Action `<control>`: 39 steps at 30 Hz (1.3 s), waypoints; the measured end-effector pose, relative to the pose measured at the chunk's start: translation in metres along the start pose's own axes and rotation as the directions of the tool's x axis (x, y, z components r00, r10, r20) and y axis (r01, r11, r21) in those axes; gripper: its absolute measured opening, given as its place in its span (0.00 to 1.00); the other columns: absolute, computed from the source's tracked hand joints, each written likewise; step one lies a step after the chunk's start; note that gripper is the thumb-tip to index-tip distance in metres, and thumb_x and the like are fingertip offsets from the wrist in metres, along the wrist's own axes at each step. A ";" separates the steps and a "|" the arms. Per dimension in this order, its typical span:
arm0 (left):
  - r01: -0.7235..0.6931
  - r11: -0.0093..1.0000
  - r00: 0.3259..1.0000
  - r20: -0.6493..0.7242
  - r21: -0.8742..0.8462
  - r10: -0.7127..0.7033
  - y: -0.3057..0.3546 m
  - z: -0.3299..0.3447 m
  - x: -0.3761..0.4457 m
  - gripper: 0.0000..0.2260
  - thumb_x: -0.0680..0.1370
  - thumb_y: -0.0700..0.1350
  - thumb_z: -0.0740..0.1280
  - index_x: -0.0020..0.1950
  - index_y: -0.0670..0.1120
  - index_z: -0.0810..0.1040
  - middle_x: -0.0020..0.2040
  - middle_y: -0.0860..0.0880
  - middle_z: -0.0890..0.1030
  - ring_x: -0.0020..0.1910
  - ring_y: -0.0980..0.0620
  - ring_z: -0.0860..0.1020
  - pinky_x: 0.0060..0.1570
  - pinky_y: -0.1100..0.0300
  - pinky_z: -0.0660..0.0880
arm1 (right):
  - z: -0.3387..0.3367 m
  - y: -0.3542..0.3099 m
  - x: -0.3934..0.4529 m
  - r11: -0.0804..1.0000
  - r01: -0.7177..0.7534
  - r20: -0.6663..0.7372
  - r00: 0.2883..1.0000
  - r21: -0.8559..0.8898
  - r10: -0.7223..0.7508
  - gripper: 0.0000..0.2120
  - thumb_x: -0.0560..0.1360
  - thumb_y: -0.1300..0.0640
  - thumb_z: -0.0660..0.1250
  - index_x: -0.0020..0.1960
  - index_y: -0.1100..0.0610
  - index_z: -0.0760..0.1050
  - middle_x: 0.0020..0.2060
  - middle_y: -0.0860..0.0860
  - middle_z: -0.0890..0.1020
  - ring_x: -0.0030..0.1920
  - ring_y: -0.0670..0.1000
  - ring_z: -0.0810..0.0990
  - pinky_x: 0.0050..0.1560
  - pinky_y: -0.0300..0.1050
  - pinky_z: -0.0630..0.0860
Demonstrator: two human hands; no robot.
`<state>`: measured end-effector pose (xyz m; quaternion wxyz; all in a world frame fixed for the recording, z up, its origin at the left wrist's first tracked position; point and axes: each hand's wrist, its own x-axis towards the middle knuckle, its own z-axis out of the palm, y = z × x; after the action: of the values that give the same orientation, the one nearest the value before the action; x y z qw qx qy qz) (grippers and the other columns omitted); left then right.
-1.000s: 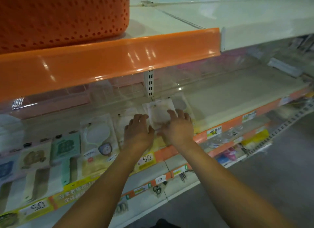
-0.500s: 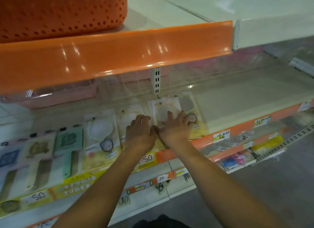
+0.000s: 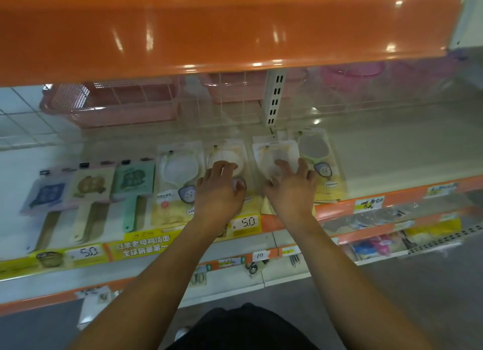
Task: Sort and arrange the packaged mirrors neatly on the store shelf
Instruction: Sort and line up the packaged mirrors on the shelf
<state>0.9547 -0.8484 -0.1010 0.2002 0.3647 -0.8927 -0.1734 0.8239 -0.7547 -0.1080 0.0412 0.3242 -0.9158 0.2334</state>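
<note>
Nearest me, both forearms reach up from the bottom of the view toward the store shelf [image 3: 392, 151]. Below them I see the lower shelves with small goods and a white tag marked 10 [image 3: 259, 255], and along the shelf's front edge a price label reading 5.0 [image 3: 247, 222] between my wrists.

My left hand [image 3: 219, 193] lies flat-ish on a packaged mirror with a pale round face [image 3: 226, 156]; its fingers are bent down onto the wrapper and its grip looks pressed on the pack rather than closed round it. My right hand [image 3: 290, 190] rests on the next packaged mirror, a white one lying slightly askew [image 3: 277, 151]. Its fingers are spread over the plastic, thumb at the near edge, released and pressing. The two hands are near each other but apart.

Just right of that pack, partly under it, lies a green-rimmed mirror pack [image 3: 317, 153]. Left of my left hand sits another white mirror pack [image 3: 179, 172], then a row of handled mirrors in green [image 3: 133, 185], beige [image 3: 91, 190] and blue [image 3: 47, 195] wrappers, side by side.

Farther back stand a pink basket [image 3: 109, 106] behind a clear panel and a slotted upright post [image 3: 274, 99]. Above everything runs the orange edge of the upper shelf [image 3: 209, 33].
</note>
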 end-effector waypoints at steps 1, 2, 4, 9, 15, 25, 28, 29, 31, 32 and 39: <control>0.002 1.000 1.000 -0.005 -0.004 -0.002 -0.002 -0.001 -0.001 0.19 0.75 0.48 0.66 0.64 0.44 0.73 0.63 0.45 0.73 0.59 0.41 0.74 0.55 0.49 0.71 | -0.002 -0.002 -0.003 1.000 0.016 -0.017 1.000 0.004 -0.016 0.25 0.63 0.50 0.70 0.60 0.52 0.78 0.62 0.66 0.74 0.54 0.68 0.74 0.55 0.59 0.71; 0.003 1.000 1.000 -0.013 -0.004 -0.003 -0.004 -0.002 -0.003 0.19 0.74 0.47 0.67 0.64 0.44 0.73 0.62 0.45 0.74 0.58 0.41 0.74 0.54 0.49 0.72 | -0.004 -0.005 -0.006 1.000 0.030 -0.028 0.999 0.011 -0.029 0.25 0.64 0.49 0.69 0.60 0.51 0.78 0.62 0.66 0.74 0.54 0.68 0.74 0.55 0.59 0.71; 0.005 1.000 0.999 -0.040 0.005 -0.005 -0.009 -0.003 -0.005 0.19 0.73 0.47 0.68 0.63 0.44 0.74 0.61 0.45 0.75 0.57 0.40 0.75 0.52 0.48 0.73 | -0.005 -0.013 -0.012 0.998 0.052 -0.043 0.998 0.030 -0.051 0.25 0.65 0.47 0.65 0.61 0.49 0.78 0.64 0.65 0.73 0.55 0.68 0.74 0.56 0.58 0.71; 0.053 0.998 0.995 -0.082 0.017 -0.051 -0.021 -0.011 -0.013 0.18 0.73 0.48 0.66 0.62 0.45 0.74 0.60 0.45 0.75 0.55 0.41 0.76 0.50 0.47 0.73 | -0.003 -0.040 -0.021 0.992 0.103 -0.046 0.994 0.069 -0.099 0.25 0.66 0.42 0.63 0.61 0.48 0.77 0.66 0.63 0.72 0.58 0.68 0.73 0.58 0.58 0.70; 0.090 0.995 0.991 -0.103 0.034 -0.086 -0.043 -0.023 -0.024 0.18 0.73 0.50 0.66 0.61 0.45 0.75 0.59 0.46 0.76 0.53 0.41 0.77 0.47 0.48 0.74 | 0.017 -0.072 -0.022 0.992 0.106 0.070 0.991 0.072 -0.111 0.26 0.69 0.46 0.70 0.66 0.46 0.73 0.71 0.60 0.66 0.64 0.67 0.66 0.62 0.60 0.68; 0.110 0.993 0.987 -0.123 0.042 -0.104 -0.062 -0.038 -0.031 0.20 0.70 0.50 0.62 0.60 0.45 0.76 0.58 0.45 0.77 0.53 0.41 0.78 0.48 0.47 0.76 | 0.038 -0.088 -0.021 0.991 0.123 0.349 0.932 -0.052 -0.097 0.25 0.74 0.34 0.60 0.68 0.41 0.66 0.75 0.54 0.57 0.70 0.64 0.58 0.68 0.57 0.58; 0.103 0.993 0.988 -0.119 0.049 -0.097 -0.065 -0.037 -0.031 0.19 0.70 0.49 0.63 0.60 0.45 0.76 0.59 0.46 0.77 0.53 0.41 0.78 0.48 0.48 0.76 | 0.038 -0.089 -0.022 0.991 0.123 0.338 0.936 -0.055 -0.097 0.25 0.75 0.34 0.58 0.70 0.41 0.65 0.75 0.53 0.56 0.72 0.63 0.57 0.70 0.57 0.57; 0.102 0.994 0.988 -0.119 0.049 -0.095 -0.066 -0.037 -0.031 0.19 0.70 0.48 0.64 0.60 0.45 0.76 0.59 0.46 0.77 0.53 0.42 0.78 0.48 0.48 0.76 | 0.038 -0.089 -0.023 0.991 0.127 0.322 0.941 -0.048 -0.105 0.25 0.76 0.35 0.58 0.71 0.41 0.65 0.76 0.53 0.56 0.73 0.63 0.55 0.71 0.58 0.56; 0.100 0.994 0.989 -0.117 0.046 -0.094 -0.067 -0.036 -0.031 0.19 0.70 0.47 0.65 0.60 0.45 0.76 0.59 0.46 0.77 0.53 0.42 0.78 0.49 0.48 0.76 | 0.038 -0.087 -0.026 0.989 0.147 0.293 0.947 -0.027 -0.132 0.25 0.76 0.39 0.60 0.72 0.41 0.64 0.77 0.52 0.54 0.75 0.62 0.53 0.72 0.58 0.56; 0.099 0.994 0.989 -0.117 0.044 -0.093 -0.067 -0.035 -0.031 0.19 0.70 0.47 0.64 0.60 0.45 0.76 0.59 0.46 0.77 0.53 0.42 0.78 0.49 0.48 0.76 | 0.038 -0.087 -0.027 0.988 0.152 0.302 0.943 -0.020 -0.139 0.25 0.77 0.41 0.60 0.72 0.41 0.63 0.77 0.52 0.53 0.76 0.62 0.51 0.73 0.59 0.55; 0.081 0.996 0.992 -0.102 0.041 -0.077 -0.071 -0.034 -0.032 0.19 0.72 0.47 0.65 0.61 0.45 0.75 0.60 0.46 0.76 0.54 0.42 0.78 0.50 0.48 0.75 | 0.039 -0.091 -0.025 0.992 0.123 0.372 0.923 -0.042 -0.098 0.24 0.78 0.40 0.57 0.74 0.40 0.61 0.78 0.50 0.53 0.75 0.62 0.51 0.72 0.58 0.54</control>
<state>1.0330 -0.8789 -0.1113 0.2294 0.4124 -0.8701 -0.1424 0.9022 -0.8197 -0.1124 -0.1082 0.4119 -0.8945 0.1358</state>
